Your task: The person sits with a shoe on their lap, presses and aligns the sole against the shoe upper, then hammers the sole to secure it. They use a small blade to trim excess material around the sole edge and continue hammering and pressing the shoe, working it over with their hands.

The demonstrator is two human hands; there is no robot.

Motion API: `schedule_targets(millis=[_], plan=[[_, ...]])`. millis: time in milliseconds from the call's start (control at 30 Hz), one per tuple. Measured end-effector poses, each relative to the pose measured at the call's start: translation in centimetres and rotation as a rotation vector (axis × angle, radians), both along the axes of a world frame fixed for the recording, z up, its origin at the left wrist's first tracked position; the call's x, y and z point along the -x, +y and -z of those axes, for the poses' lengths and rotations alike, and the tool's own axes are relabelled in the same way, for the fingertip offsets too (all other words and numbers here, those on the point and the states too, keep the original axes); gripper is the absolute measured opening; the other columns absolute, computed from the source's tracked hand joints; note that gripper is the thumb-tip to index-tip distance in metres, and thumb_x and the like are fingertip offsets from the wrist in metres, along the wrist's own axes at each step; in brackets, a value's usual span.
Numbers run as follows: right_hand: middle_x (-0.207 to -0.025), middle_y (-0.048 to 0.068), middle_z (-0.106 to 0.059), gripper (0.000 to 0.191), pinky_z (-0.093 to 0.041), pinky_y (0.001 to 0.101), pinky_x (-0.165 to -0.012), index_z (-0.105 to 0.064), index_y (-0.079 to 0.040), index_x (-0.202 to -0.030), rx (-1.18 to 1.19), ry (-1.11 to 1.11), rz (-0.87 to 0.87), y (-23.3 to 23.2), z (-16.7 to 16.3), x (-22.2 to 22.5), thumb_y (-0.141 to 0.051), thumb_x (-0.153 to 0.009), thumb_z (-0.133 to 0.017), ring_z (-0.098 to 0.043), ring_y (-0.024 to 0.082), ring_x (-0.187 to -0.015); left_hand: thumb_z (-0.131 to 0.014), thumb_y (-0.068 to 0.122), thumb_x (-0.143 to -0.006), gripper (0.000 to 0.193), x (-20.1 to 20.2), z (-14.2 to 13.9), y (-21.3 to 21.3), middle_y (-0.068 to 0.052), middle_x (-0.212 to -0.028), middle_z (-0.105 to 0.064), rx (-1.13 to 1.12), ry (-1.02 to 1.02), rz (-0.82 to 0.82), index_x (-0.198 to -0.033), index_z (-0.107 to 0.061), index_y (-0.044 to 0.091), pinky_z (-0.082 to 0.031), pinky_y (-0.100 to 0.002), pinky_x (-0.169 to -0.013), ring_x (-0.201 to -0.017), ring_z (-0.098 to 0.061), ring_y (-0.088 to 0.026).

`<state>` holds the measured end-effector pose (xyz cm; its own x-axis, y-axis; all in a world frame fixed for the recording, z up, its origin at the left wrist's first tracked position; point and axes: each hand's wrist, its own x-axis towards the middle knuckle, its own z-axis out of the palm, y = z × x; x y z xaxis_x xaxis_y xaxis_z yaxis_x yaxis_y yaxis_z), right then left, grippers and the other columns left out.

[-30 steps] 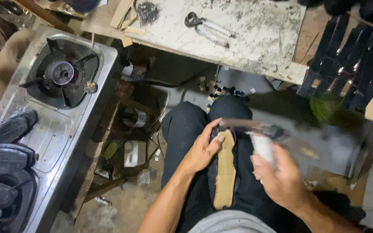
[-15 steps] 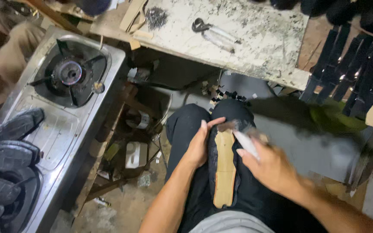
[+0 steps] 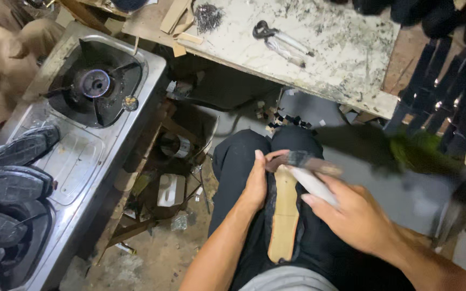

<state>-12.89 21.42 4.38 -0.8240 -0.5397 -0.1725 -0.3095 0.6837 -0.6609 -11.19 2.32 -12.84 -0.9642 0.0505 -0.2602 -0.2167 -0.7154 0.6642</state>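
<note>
Shifted down the lap since before: right hand (image 3: 360, 218), fingers clamped on a blurred brush (image 3: 303, 161) over the tan insole (image 3: 285, 215); left hand (image 3: 255, 186) pressing insole's left edge, fingers together; beyond, gas stove (image 3: 95, 86); marble desk (image 3: 346, 54) with scissors (image 3: 276, 35).

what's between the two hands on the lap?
Head view: the tan insole lies between the left hand and right hand, with the brush across its top.
</note>
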Motion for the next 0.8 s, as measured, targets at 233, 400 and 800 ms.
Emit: schedule_targets(millis=[233,400,800], plan=[[-0.098,0.023,-0.071,0.05,-0.055,0.0486,-0.067,-0.065,-0.005,-0.128,0.345,0.1,-0.195,2.9,5.3,-1.6,-0.031,-0.086,-0.071,-0.069,0.041,-0.079,-0.018,0.07,-0.105,0.087,-0.1,-0.6,-0.1,-0.014,-0.118,-0.071,0.031,0.009,0.03,-0.142,-0.057,0.001,-0.054,-0.038,-0.098,-0.105,-0.069,-0.022],[-0.079,0.024,-0.072,0.051,-0.056,0.0492,-0.064,-0.066,-0.013,-0.123,-0.199,0.121,0.076,2.9,5.0,0.8,-0.041,-0.082,-0.079,-0.073,0.041,-0.076,-0.019,0.069,-0.102,0.084,-0.7,-1.5,-0.7,-0.011,-0.123,-0.07,-0.114,0.05,0.056,-0.148,-0.05,0.005,-0.053,-0.037,-0.1,-0.11,-0.068,-0.02],[-0.1,0.022,-0.065,0.046,-0.054,0.0549,-0.074,-0.065,-0.015,-0.144,-0.405,0.781,0.124,6.3,2.0,16.3,-0.034,-0.102,-0.065,-0.068,0.044,-0.087,-0.075,0.025,-0.086,0.043,-4.2,-11.0,-3.4,-0.009,-0.093,-0.074,0.891,0.029,0.033,-0.122,-0.063,0.003,-0.055,-0.029,-0.078,-0.085,-0.069,-0.013]])
